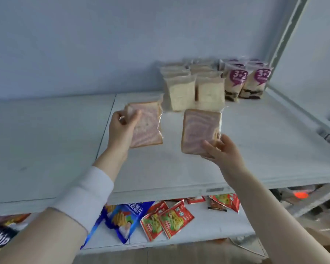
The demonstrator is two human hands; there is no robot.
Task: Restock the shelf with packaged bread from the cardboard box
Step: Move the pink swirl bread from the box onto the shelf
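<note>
a square, pink-swirled bread slice in glossy clear wrap (pixel 145 125) is gripped by the left hand (pixel 122 128); another such slice (pixel 200 130) is pinched by the right hand (pixel 221 149), both held above the matte white shelf (pixel 255 149).

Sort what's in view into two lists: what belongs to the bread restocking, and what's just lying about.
Belongs to the job: left hand, holding a pink-swirl bread pack; right hand, holding a second pink-swirl pack; upper shelf; white bread packs standing at its back.
Just lying about: purple-label packs beside them; blue chip bag and red sachets on the lower shelf.
</note>
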